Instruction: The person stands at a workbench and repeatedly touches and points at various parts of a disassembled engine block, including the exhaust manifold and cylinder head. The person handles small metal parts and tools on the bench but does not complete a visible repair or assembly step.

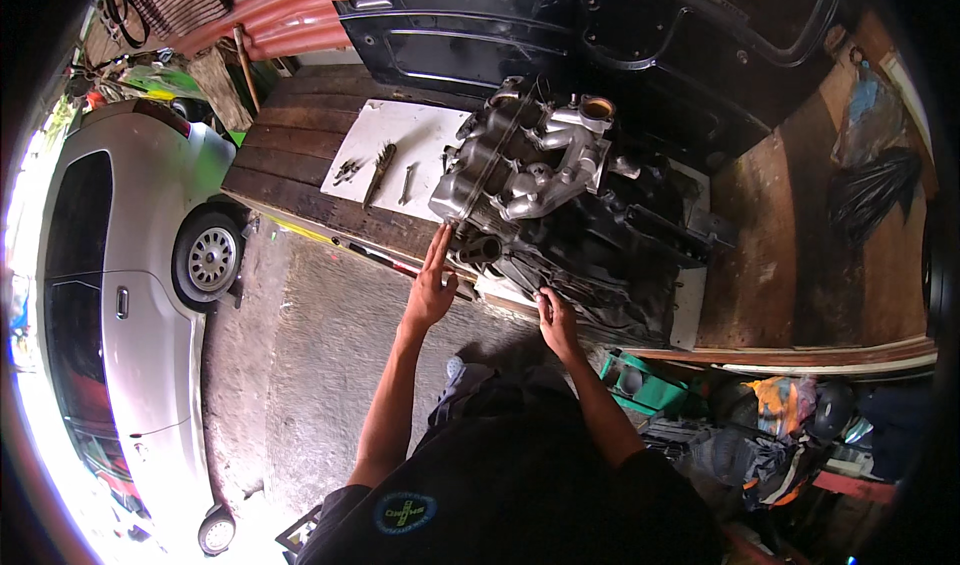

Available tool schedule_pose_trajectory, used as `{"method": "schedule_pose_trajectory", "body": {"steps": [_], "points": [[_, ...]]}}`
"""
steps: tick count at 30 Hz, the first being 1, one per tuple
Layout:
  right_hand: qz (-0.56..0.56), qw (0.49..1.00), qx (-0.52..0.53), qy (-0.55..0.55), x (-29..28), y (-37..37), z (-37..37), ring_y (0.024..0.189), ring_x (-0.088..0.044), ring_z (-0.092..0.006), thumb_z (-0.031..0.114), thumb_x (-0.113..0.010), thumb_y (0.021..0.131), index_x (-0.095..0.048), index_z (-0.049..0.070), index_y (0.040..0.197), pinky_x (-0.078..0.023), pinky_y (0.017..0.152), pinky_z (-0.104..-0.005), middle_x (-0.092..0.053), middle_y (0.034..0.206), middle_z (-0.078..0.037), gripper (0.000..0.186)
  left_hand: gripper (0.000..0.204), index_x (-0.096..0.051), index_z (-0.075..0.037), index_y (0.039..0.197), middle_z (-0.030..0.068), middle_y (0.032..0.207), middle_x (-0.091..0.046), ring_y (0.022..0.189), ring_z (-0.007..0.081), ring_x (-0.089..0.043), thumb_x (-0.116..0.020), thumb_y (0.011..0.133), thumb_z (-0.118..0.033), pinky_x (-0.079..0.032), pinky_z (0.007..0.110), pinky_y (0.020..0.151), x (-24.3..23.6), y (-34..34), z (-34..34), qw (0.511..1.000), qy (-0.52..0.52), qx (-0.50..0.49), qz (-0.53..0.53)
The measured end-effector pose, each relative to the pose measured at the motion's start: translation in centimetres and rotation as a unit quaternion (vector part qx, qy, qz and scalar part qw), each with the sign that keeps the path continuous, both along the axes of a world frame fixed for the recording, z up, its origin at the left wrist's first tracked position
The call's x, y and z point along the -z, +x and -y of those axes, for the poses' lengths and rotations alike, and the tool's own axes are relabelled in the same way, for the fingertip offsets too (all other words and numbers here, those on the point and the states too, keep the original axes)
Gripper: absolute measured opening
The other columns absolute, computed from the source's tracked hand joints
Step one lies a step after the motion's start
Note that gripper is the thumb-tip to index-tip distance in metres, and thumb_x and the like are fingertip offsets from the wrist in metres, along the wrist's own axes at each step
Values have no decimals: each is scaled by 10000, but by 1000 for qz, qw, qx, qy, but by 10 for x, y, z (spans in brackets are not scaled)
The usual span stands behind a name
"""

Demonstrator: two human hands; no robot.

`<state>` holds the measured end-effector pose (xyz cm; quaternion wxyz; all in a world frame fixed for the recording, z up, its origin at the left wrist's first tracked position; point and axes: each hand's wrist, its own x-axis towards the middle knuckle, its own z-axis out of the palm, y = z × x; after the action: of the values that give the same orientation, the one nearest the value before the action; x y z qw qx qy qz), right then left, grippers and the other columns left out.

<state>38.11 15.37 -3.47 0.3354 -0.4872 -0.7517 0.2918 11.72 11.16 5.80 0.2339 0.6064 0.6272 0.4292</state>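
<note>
A car engine [590, 225] lies on a wooden workbench, with a silver ribbed cover [485, 155] and a bright metal intake manifold [565, 175] on top. My left hand [430, 290] is open, its fingers stretched out together, the tips at the near left corner of the engine by the silver cover. Close to the engine's dark near side is my right hand [558, 323], fingers curled in; whatever they hold, if anything, cannot be made out. On a white board [350, 155] left of the engine lie a spanner [407, 183], a dark slender tool [379, 173] and several small metal parts [347, 172].
The wooden bench [285, 150] runs along dark vehicle panels [480, 25] behind it. At the left a silver car [140, 295] stands on the concrete floor [320, 315]. Below the bench's right part are a green crate [645, 385] and piled clutter. Plastic bags [875, 180] hang far right.
</note>
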Motion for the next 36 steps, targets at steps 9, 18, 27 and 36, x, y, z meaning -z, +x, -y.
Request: {"method": "schedule_pose_trajectory", "body": {"steps": [9,18,27,36], "points": [[-43,999,27,-12,8,-1,5,653,-651,-294,224,-566,965,-614,57,1090,-500,591,-361,-673,840,-169,214,807,-202,-159,1525,119,1579,-192,1323,295,-423,-491,813,85,-530,288,781,-7,3,1,1000,-15,1,18],[-68,995,33,-58,46,-10,5,663,-635,-205,137,-591,939,-599,51,1051,-481,591,-315,-675,831,-119,141,845,-203,-193,1527,93,1579,-206,1264,268,-479,-518,798,92,-529,284,753,-9,3,2,1000,-14,-2,5],[-145,988,48,-28,80,-18,-4,680,-623,-260,148,-575,938,-609,41,1043,-484,628,-349,-650,794,-137,154,843,-251,-164,1512,116,1562,-244,1303,323,-453,-503,754,104,-510,324,859,-13,4,1,999,-27,-10,38],[-262,946,10,-189,88,-21,-7,713,-567,-111,93,-561,944,-579,-17,1043,-477,635,-264,-623,820,-69,149,839,-251,-163,1513,136,1562,-236,1210,324,-531,-500,762,115,-522,324,809,-14,3,1,999,-8,1,38]]}}
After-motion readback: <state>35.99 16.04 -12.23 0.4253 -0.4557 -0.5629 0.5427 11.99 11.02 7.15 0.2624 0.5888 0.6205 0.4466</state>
